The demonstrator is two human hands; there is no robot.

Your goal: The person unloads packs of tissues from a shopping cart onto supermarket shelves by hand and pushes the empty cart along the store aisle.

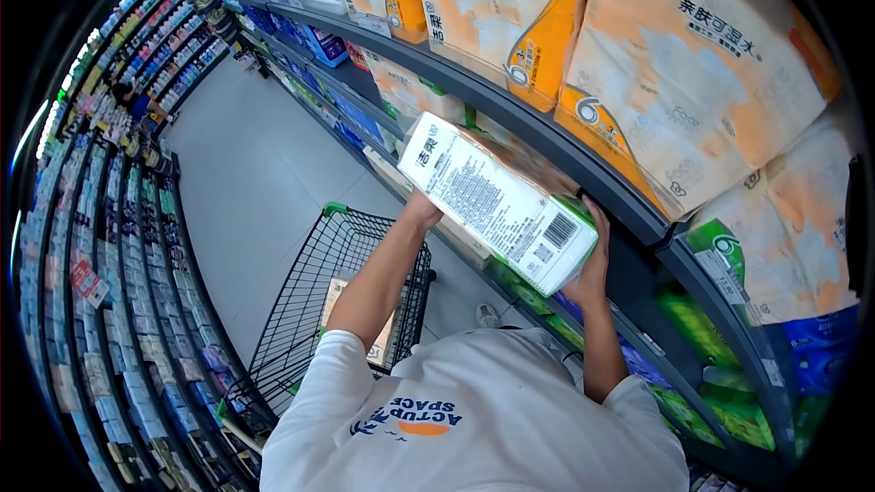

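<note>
Between my two hands is a white tissue pack (497, 196) with a green end, its printed side and barcode facing up. My left hand (422, 210) grips the pack's near left edge, with most of its fingers hidden beneath. Around the pack's right end curls my right hand (592, 260), fingers at the green corner. The pack is tilted, close in front of the shelf. Below my left forearm stands a black wire shopping cart (290, 296) with green corners, and a beige pack (380, 346) lies inside it.
A dark shelf edge (510, 96) runs along the right, with large orange and beige tissue packs (674, 73) above it. Green packs (734, 410) fill lower shelves. Across the grey aisle floor (246, 146), stocked shelves (118, 310) curve along the left, where another person (141, 105) stands far off.
</note>
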